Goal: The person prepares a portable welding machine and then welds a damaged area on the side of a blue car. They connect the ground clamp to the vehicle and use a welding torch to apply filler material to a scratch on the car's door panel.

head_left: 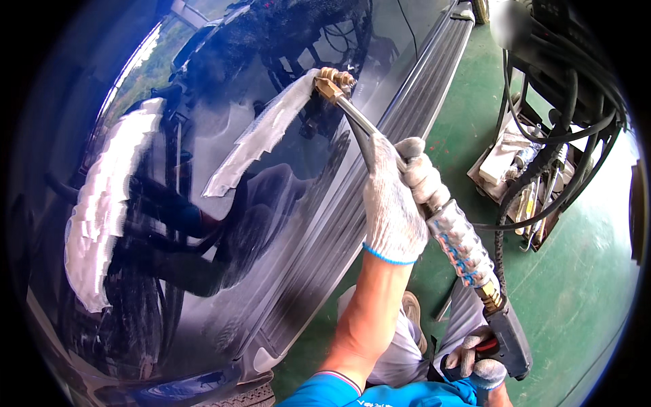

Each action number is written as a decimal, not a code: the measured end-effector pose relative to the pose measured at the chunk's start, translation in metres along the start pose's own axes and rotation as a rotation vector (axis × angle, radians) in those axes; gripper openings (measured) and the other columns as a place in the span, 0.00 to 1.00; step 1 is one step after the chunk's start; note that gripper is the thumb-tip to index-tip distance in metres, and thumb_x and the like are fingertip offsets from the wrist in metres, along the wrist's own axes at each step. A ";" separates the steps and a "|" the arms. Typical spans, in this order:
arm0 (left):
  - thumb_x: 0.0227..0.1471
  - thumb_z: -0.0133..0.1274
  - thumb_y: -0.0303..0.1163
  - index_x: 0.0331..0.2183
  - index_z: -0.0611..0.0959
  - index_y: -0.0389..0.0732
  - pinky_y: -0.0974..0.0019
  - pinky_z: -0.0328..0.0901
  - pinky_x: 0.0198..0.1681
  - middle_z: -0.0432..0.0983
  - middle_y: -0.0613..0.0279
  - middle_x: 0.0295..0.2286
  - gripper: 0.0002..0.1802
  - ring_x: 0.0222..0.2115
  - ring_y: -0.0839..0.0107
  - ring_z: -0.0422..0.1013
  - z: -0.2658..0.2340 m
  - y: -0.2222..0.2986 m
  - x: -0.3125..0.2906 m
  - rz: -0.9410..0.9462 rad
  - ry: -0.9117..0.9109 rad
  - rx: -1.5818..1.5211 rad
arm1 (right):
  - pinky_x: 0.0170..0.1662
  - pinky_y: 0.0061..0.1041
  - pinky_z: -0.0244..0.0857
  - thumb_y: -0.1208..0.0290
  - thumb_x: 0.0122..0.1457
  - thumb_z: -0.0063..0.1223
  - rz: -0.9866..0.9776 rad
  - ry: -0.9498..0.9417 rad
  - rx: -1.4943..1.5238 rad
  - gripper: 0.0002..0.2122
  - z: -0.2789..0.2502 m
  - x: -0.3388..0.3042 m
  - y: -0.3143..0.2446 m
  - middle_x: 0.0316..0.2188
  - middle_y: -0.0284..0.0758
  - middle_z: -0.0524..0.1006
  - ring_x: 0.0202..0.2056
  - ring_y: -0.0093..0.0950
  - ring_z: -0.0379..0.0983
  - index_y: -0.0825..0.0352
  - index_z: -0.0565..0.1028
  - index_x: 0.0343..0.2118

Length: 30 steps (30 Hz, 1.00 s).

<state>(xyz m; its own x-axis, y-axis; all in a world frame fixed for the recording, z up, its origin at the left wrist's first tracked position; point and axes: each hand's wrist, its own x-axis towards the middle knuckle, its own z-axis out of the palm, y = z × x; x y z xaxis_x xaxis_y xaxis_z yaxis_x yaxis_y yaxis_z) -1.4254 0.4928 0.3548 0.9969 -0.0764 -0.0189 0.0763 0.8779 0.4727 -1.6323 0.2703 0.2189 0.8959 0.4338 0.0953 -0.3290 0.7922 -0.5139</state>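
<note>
A worker's gloved left hand (397, 197), just off centre toward three o'clock, closes around a slim wand (357, 117); the gloved right hand (466, 358), at five o'clock, curls about the grip of a black gun (513, 342). At twelve o'clock the brass nozzle (327, 90) sits close to a dark blue car (271, 224); contact cannot be told. A ragged white strip (261, 136) runs from there toward ten o'clock; another strip (112, 210) lies at nine. The step appears to be working the nearer strip. The next move likely calls for an even sweep, left hand guiding, right hand controlling the gun.
</note>
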 end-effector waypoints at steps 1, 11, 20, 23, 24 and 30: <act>0.62 0.44 0.61 0.33 0.77 0.44 0.69 0.57 0.17 0.54 0.73 0.14 0.28 0.13 0.80 0.53 -0.005 0.001 0.006 -0.052 -0.110 -0.100 | 0.45 0.47 0.73 0.67 0.56 0.66 -0.007 -0.005 -0.035 0.25 0.002 -0.001 0.002 0.24 0.45 0.79 0.34 0.44 0.80 0.78 0.70 0.50; 0.63 0.40 0.63 0.28 0.74 0.46 0.72 0.43 0.14 0.47 0.78 0.14 0.29 0.11 0.81 0.44 0.020 -0.005 0.003 0.051 0.299 0.235 | 0.52 0.47 0.69 0.69 0.56 0.65 0.016 -0.051 0.313 0.25 0.011 0.000 0.013 0.30 0.45 0.81 0.42 0.45 0.79 0.80 0.70 0.51; 0.62 0.41 0.62 0.26 0.70 0.48 0.73 0.50 0.11 0.49 0.77 0.12 0.27 0.09 0.83 0.44 -0.019 -0.007 0.019 -0.129 -0.602 -0.559 | 0.48 0.41 0.71 0.70 0.55 0.66 0.010 0.018 -0.257 0.23 0.021 0.004 0.001 0.28 0.44 0.79 0.40 0.43 0.78 0.78 0.70 0.48; 0.64 0.44 0.56 0.27 0.70 0.46 0.72 0.59 0.14 0.51 0.77 0.13 0.24 0.10 0.83 0.49 0.007 0.004 0.001 -0.038 0.100 0.178 | 0.44 0.42 0.72 0.70 0.54 0.66 0.046 0.120 0.139 0.20 0.024 0.001 0.006 0.26 0.43 0.79 0.35 0.41 0.78 0.80 0.72 0.42; 0.64 0.49 0.45 0.32 0.73 0.42 0.71 0.63 0.19 0.56 0.77 0.15 0.16 0.13 0.83 0.56 0.014 -0.005 -0.002 0.071 0.269 0.372 | 0.42 0.42 0.72 0.71 0.54 0.65 0.065 0.150 0.282 0.18 0.025 0.000 0.008 0.25 0.43 0.79 0.33 0.40 0.78 0.81 0.73 0.40; 0.65 0.49 0.40 0.41 0.74 0.38 0.68 0.63 0.22 0.63 0.70 0.21 0.14 0.17 0.77 0.61 0.000 -0.022 -0.006 0.143 0.306 0.354 | 0.41 0.44 0.71 0.66 0.49 0.71 0.129 0.070 0.300 0.16 -0.010 -0.001 0.005 0.18 0.40 0.77 0.29 0.43 0.78 0.76 0.77 0.28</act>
<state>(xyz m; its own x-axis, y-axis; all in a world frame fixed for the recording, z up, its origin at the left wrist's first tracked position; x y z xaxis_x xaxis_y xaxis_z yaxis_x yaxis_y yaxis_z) -1.4330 0.4742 0.3446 0.9611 0.2217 -0.1649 -0.0198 0.6505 0.7592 -1.6319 0.2694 0.2078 0.8559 0.5167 -0.0190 -0.5053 0.8281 -0.2426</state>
